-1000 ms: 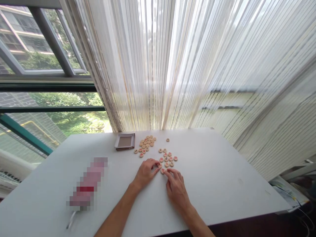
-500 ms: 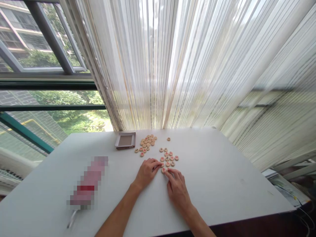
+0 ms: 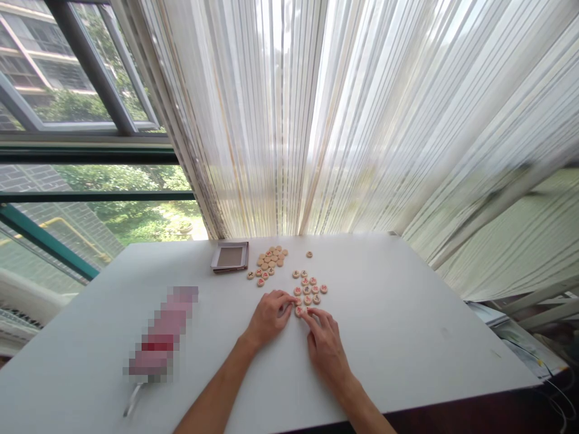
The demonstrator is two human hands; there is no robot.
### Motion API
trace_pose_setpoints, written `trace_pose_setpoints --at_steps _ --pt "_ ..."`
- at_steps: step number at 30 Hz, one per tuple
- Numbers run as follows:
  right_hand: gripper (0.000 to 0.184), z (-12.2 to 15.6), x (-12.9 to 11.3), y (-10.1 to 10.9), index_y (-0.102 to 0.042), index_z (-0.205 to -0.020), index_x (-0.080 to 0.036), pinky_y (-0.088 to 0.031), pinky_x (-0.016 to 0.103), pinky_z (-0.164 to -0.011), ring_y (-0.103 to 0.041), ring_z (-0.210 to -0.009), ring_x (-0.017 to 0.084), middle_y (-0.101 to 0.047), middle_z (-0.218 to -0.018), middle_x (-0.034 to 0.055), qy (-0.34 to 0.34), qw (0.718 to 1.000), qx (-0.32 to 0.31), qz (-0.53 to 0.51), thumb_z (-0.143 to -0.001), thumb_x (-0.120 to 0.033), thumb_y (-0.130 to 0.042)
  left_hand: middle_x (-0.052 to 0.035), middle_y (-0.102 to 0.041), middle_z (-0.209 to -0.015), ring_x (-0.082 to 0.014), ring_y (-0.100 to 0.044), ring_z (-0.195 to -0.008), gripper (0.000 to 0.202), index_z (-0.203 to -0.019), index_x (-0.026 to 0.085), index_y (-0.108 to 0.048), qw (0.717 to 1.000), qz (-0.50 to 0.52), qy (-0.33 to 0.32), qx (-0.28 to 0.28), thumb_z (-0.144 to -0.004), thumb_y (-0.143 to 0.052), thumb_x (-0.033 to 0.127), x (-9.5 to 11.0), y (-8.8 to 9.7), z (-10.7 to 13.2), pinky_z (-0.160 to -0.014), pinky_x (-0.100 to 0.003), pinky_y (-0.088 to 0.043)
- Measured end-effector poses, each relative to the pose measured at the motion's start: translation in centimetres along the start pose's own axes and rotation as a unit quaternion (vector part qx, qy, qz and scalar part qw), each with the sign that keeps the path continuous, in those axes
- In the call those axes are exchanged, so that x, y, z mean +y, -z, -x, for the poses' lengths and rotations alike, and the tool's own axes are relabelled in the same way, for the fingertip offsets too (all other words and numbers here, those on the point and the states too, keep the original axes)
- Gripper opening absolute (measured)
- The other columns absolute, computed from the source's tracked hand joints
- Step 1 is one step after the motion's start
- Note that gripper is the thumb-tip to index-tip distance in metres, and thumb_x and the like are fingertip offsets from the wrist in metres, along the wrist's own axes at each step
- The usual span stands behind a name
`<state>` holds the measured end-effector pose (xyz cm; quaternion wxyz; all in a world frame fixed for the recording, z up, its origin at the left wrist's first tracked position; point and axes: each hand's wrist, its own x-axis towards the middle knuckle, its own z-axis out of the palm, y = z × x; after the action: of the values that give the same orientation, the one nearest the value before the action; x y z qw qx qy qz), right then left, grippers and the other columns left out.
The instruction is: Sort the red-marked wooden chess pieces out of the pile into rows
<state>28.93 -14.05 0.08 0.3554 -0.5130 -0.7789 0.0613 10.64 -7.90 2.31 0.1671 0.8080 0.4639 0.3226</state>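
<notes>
Round wooden Chinese chess pieces with red or black characters lie face up in a cluster, among them a black-marked piece (image 3: 306,290). On the cluster's left side, my left hand (image 3: 270,316) has its thumb and fingertips closed at the edge of a red-marked piece (image 3: 298,301). My right hand (image 3: 326,340) reaches in from the near right, its fingertips on a partly hidden piece (image 3: 307,310) in the nearest row. Just left of those fingertips is another red-marked piece (image 3: 299,311).
Farther back are a heap of mostly blank-side-up pieces (image 3: 271,258), several face-up pieces (image 3: 260,282), and a lone piece (image 3: 309,254). An open shallow box (image 3: 245,258) stands left of the heap. A blurred pink item (image 3: 165,328) lies on the white table (image 3: 398,337). Curtains (image 3: 280,150) hang behind.
The hands and pieces stay almost in place, with only a slight shift of the right fingertips. At the far right, the curtain has swung.
</notes>
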Motion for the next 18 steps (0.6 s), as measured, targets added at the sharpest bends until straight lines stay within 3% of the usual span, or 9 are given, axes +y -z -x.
trace_pose_setpoints --at_steps 3,10,18 --pt "0.056 0.05 0.27 -0.24 -0.053 -0.129 -0.023 -0.044 0.045 -0.099 -0.05 -0.117 0.025 -0.056 -0.122 0.0102 -0.011 1.0 0.002 0.001 -0.081 0.003 -0.041 -0.0029 -0.069 -0.096 -0.0167 -0.06 -0.072 0.014 -0.098 0.026 -0.069 1.0 0.004 0.002 -0.004 -0.087 -0.062 0.029 0.16 0.1 0.12 -0.08 -0.034 -0.043" --pt "0.049 0.16 0.63 -0.58 -0.053 -0.124 -0.02 -0.045 0.046 -0.097 -0.051 -0.115 0.025 -0.056 -0.121 0.0115 -0.023 1.0 0.013 0.007 -0.082 0.002 -0.041 -0.0035 -0.07 -0.095 -0.0179 -0.059 -0.075 0.016 -0.096 0.025 -0.069 1.0 0.004 0.0 -0.013 -0.086 -0.063 0.037 0.29 0.01 0.08 -0.081 -0.035 -0.042" --pt "0.052 0.0 0.83 -0.47 -0.051 -0.129 -0.021 -0.048 0.048 -0.095 -0.051 -0.115 0.027 -0.054 -0.123 0.0127 -0.031 0.999 0.041 -0.005 -0.083 0.001 -0.039 -0.003 -0.068 -0.099 -0.0171 -0.06 -0.074 0.014 -0.099 0.026 -0.068 1.0 0.001 0.001 -0.012 -0.088 -0.06 0.032 0.23 0.03 0.15 -0.082 -0.035 -0.042"
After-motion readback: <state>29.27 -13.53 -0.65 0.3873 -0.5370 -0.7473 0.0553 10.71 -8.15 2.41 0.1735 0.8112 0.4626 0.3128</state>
